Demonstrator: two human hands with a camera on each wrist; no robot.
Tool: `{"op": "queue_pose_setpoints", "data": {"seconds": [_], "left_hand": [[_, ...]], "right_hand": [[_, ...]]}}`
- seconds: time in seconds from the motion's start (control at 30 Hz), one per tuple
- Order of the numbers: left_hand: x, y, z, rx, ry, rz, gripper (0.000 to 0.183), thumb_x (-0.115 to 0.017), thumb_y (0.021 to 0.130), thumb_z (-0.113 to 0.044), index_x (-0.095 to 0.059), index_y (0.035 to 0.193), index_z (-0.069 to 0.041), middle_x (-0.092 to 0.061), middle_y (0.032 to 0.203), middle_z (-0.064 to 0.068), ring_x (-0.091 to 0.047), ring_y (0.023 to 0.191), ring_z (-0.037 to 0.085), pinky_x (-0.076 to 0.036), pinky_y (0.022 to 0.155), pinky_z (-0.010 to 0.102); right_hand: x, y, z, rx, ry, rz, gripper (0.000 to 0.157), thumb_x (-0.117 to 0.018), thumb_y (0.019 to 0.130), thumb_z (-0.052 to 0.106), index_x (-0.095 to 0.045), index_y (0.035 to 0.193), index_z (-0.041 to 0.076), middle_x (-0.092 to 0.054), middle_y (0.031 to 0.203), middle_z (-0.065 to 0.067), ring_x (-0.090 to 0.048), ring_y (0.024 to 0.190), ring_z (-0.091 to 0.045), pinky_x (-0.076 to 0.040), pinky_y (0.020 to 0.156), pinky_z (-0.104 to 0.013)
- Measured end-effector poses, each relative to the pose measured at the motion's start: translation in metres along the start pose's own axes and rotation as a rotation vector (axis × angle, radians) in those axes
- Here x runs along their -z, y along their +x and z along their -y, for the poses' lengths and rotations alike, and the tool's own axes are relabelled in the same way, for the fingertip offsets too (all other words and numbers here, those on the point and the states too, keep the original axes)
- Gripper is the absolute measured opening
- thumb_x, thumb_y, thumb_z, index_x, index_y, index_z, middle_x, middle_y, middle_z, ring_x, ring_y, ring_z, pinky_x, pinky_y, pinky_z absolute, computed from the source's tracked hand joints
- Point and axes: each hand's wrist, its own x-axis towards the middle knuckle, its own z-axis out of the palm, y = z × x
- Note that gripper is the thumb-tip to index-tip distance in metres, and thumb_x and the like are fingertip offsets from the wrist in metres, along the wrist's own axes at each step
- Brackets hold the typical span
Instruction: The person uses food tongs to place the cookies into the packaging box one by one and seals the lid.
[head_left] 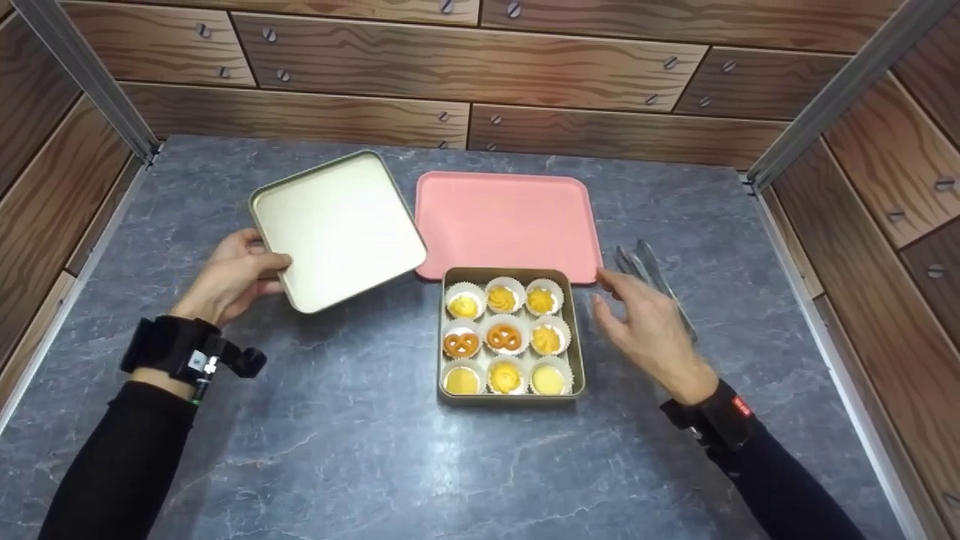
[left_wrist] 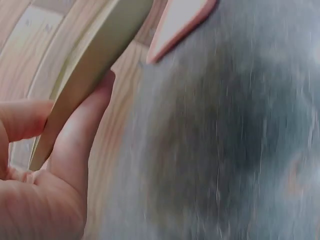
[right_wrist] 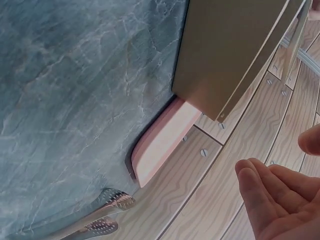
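Note:
My left hand [head_left: 236, 277] pinches the corner of a square tin lid [head_left: 337, 229], thumb on its cream inner face and fingers behind. The lid is raised and tilted left of the pink tray; in the left wrist view its gold-green rim [left_wrist: 95, 60] runs between thumb and fingers. A square tin [head_left: 510, 399] stands uncovered at the middle, with several paper cups of yellow piped cookies [head_left: 502, 299], pretzel-shaped cookies [head_left: 504, 337] and round pale ones [head_left: 547, 380] in rows. Just right of the tin hovers my right hand [head_left: 649, 330], fingers extended and holding nothing.
Behind the tin lies a pink tray [head_left: 506, 225], its front edge close to the tin's back wall. Metal tongs [head_left: 654, 274] rest on the table right of the tray, partly behind my right hand. Wood-patterned walls [head_left: 465, 64] enclose the marbled grey table [head_left: 360, 450].

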Motion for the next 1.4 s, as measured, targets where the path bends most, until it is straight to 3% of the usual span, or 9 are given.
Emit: {"op": "queue_pose_setpoints", "data": {"seconds": [0.2,0.37,0.47,0.6,0.77,0.93,1.13,1.4], "left_hand": [[-0.036,-0.002,-0.002,-0.126,0.034,-0.036,0.043,-0.056,0.095,0.014,-0.037,0.128,-0.004,-0.069,0.102,0.006,-0.074,0.085,0.02,-0.068,0.075,0.036],[-0.066,0.0,-0.002,-0.297,0.102,-0.035,0.048,-0.058,0.095,0.011,-0.041,0.14,0.005,-0.072,0.105,0.008,-0.074,0.088,0.019,-0.068,0.072,0.034],[-0.083,-0.001,-0.001,-0.376,0.146,-0.038,0.048,-0.058,0.095,0.01,-0.045,0.141,0.01,-0.07,0.11,0.016,-0.075,0.088,0.018,-0.068,0.076,0.035],[-0.106,-0.006,0.0,-0.497,0.261,-0.042,0.044,-0.059,0.092,0.011,-0.054,0.136,0.01,-0.069,0.116,0.026,-0.075,0.091,0.023,-0.067,0.078,0.035],[-0.132,-0.012,0.003,-0.69,0.42,-0.028,0.043,-0.063,0.09,0.012,-0.061,0.132,0.005,-0.073,0.117,0.024,-0.076,0.095,0.033,-0.067,0.081,0.034],[-0.148,-0.016,0.008,-0.871,0.515,-0.01,0.034,-0.065,0.088,0.015,-0.065,0.121,0.006,-0.075,0.11,0.023,-0.077,0.088,0.034,-0.067,0.075,0.032],[-0.159,-0.017,0.016,-1.073,0.64,-0.009,0.019,-0.066,0.087,0.017,-0.062,0.103,0.007,-0.075,0.1,0.023,-0.077,0.088,0.034,-0.067,0.077,0.03],[-0.169,-0.014,0.027,-1.333,0.751,0.069,0.036,-0.068,0.086,0.019,-0.061,0.115,-0.002,-0.075,0.109,0.02,-0.077,0.087,0.032,-0.067,0.077,0.032]], "right_hand": [[-0.001,0.001,0.004,-0.068,0.1,0.015,0.038,-0.073,0.093,0.005,-0.067,0.129,-0.005,-0.071,0.123,-0.022,-0.072,0.101,-0.035,-0.065,0.087,-0.046],[0.0,0.008,0.012,-0.156,0.218,0.036,0.035,-0.069,0.095,0.002,-0.067,0.129,-0.005,-0.071,0.124,-0.021,-0.072,0.103,-0.032,-0.064,0.09,-0.044],[0.001,0.015,0.017,-0.201,0.283,0.043,0.032,-0.066,0.097,0.0,-0.067,0.129,-0.006,-0.072,0.122,-0.019,-0.072,0.105,-0.03,-0.063,0.091,-0.042],[0.003,0.023,0.025,-0.271,0.348,0.071,0.03,-0.063,0.101,0.003,-0.068,0.13,-0.004,-0.074,0.119,-0.017,-0.074,0.102,-0.03,-0.064,0.089,-0.032],[0.007,0.027,0.03,-0.381,0.463,0.114,0.031,-0.059,0.104,0.009,-0.067,0.132,-0.002,-0.075,0.118,-0.015,-0.074,0.1,-0.029,-0.061,0.085,-0.019],[0.008,0.032,0.03,-0.45,0.631,0.149,0.032,-0.053,0.107,0.008,-0.064,0.132,-0.008,-0.073,0.118,-0.022,-0.074,0.102,-0.031,-0.063,0.09,-0.025],[0.008,0.035,0.028,-0.503,0.68,0.207,0.04,-0.047,0.112,0.02,-0.064,0.13,-0.011,-0.073,0.116,-0.026,-0.072,0.104,-0.039,-0.064,0.091,-0.031],[0.013,0.038,0.029,-0.611,0.964,0.222,0.045,-0.045,0.113,0.027,-0.063,0.131,-0.011,-0.071,0.121,-0.026,-0.074,0.101,-0.026,-0.062,0.096,-0.038]]}}
